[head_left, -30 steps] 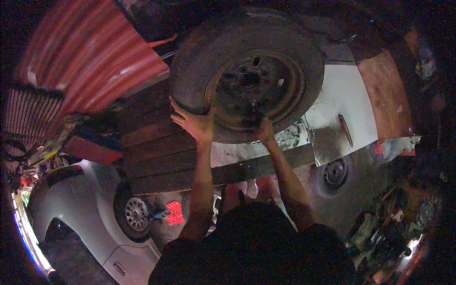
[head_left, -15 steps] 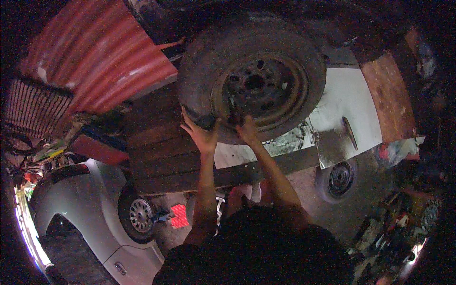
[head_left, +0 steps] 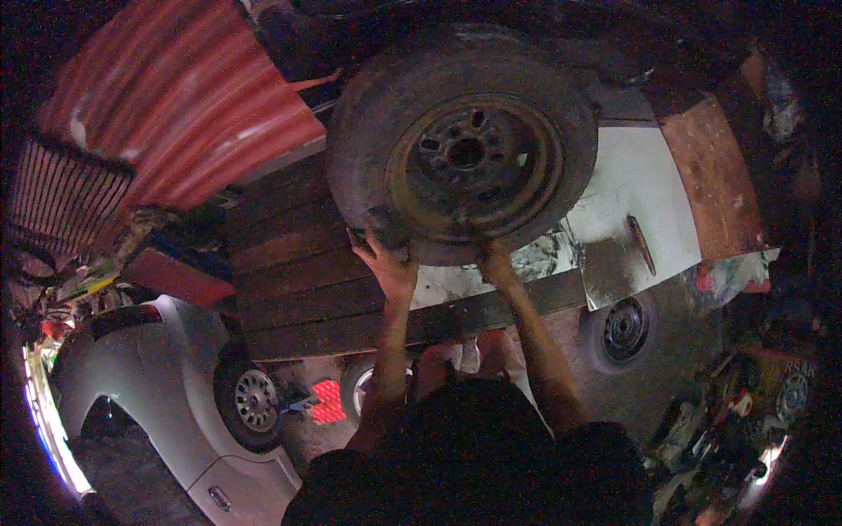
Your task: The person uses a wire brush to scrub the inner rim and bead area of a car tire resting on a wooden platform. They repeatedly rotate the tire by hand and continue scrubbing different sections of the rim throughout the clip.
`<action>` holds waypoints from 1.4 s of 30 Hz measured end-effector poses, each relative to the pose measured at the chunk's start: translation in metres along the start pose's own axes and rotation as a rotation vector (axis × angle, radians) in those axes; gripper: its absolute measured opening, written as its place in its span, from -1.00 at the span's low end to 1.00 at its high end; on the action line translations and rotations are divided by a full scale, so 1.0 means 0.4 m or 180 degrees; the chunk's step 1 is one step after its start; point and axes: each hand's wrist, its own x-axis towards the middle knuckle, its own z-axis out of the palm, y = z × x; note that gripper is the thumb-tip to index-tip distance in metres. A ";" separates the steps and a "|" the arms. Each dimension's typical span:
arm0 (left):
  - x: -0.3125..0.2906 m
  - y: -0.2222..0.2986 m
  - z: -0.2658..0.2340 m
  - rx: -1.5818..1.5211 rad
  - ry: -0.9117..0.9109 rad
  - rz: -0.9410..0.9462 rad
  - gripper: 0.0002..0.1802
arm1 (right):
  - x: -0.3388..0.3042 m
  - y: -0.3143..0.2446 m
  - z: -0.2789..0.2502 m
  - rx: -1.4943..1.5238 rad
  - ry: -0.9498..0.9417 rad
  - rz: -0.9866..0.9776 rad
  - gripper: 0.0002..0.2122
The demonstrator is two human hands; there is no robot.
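Note:
A large car wheel (head_left: 351,131), a worn dark tyre on a rusty steel rim, leans tilted on the wooden bench in front of me. My left hand (head_left: 391,270) is at the tyre's lower left, its fingers curved around a dark rounded lump (head_left: 386,223) against the sidewall; its kind is too dark to make out. At the lower edge of the wheel, right of centre, my right hand (head_left: 497,265) is closed on the tyre, its fingertips lost in shadow. Both forearms reach up from below.
The plank bench top (head_left: 285,254) carries a smudged white sheet (head_left: 636,175) at right, with a dark slim object (head_left: 642,245) on it. Red corrugated metal (head_left: 175,96) lies far left. A silver car (head_left: 175,368) stands left; another wheel (head_left: 621,331) lies on the floor.
My right hand has moved right and down from the rim to the tyre's lower edge. The left hand has shifted slightly right and down, its fingers less spread.

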 end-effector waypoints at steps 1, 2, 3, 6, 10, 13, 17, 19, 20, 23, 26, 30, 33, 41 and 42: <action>-0.001 0.049 0.002 -0.0124 0.0041 -0.0133 0.12 | -0.001 0.057 0.032 -0.0460 0.0163 -0.0373 -0.49; -0.001 0.086 0.004 -0.0259 0.0084 -0.0259 0.11 | -0.001 0.110 0.058 -0.0944 0.0391 -0.0726 -0.50; -0.015 0.080 -0.001 -0.0214 0.0057 -0.0248 0.08 | 0.021 0.109 0.037 -0.1006 0.0195 -0.0730 -0.50; -0.046 0.068 -0.007 -0.0115 -0.0028 -0.0109 -0.01 | 0.077 0.086 -0.023 -0.0881 -0.0185 -0.0596 -0.49; -0.057 0.091 -0.014 0.0211 -0.0348 -0.0108 -0.09 | 0.042 0.026 0.035 -0.0453 0.0130 -0.0664 -0.48; -0.065 0.093 -0.010 0.0446 -0.0561 -0.0181 -0.09 | 0.044 0.044 0.062 -0.0697 0.0123 -0.0206 -0.49; -0.073 0.074 0.001 0.0039 -0.0457 -0.0112 -0.06 | 0.111 0.138 0.042 -0.0594 0.0284 -0.0408 -0.55; -0.074 0.060 -0.002 -0.0224 -0.0399 -0.0110 -0.04 | 0.132 0.174 0.066 -0.0880 0.0065 -0.0621 -0.57; -0.084 0.047 -0.013 -0.0310 -0.0351 -0.0157 -0.03 | 0.132 0.119 0.079 -0.1004 -0.0090 -0.0796 -0.57; -0.075 0.071 -0.025 -0.0288 -0.0378 -0.0256 0.01 | 0.153 0.057 0.095 -0.1194 -0.0153 -0.0540 -0.53; -0.069 0.060 -0.022 -0.0426 -0.0327 -0.0334 0.00 | 0.160 0.046 0.036 -0.0877 -0.0407 -0.0142 -0.47; -0.084 0.051 -0.032 -0.0369 -0.0270 -0.0398 -0.02 | 0.138 0.008 -0.059 0.0308 -0.0122 -0.0625 -0.44; -0.072 0.073 -0.012 -0.0486 -0.0285 -0.0291 -0.03 | 0.195 0.132 0.027 -0.1070 -0.0198 -0.0790 -0.45; -0.080 0.059 -0.026 -0.0462 -0.0266 -0.0563 -0.07 | 0.227 0.192 -0.003 -0.1279 -0.0465 -0.0625 -0.59; -0.085 0.057 -0.026 -0.0359 -0.0219 -0.0530 -0.08 | 0.229 0.180 -0.007 -0.1128 -0.0463 -0.0548 -0.60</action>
